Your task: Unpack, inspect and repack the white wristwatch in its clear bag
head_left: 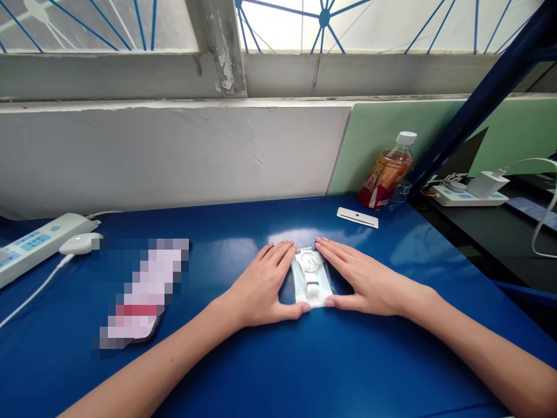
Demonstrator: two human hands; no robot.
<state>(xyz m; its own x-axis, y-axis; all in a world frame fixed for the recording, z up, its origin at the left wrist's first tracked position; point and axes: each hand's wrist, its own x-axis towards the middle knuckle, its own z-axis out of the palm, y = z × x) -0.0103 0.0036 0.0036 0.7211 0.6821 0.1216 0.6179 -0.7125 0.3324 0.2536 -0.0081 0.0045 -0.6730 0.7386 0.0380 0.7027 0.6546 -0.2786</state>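
Observation:
A white wristwatch (310, 264) lies face up in a clear plastic bag (300, 290) on the blue tabletop. Its round dial points to the far side and its white strap towards me. My left hand (267, 284) rests at the bag's left side, fingers stretched out, thumb tip at the near left corner. On the other side, my right hand (363, 278) mirrors it, with its fingertips at the far right corner and its thumb at the near right one. Both hands touch the bag's edges without closing round it.
A phone with a blurred screen (148, 290) lies to the left, beside a white power strip (43, 238) and a charger plug (80, 244). A drink bottle (385, 174) and a white card (357, 217) are at the back right. Another power strip (472, 197) sits beyond the blue post (474, 110).

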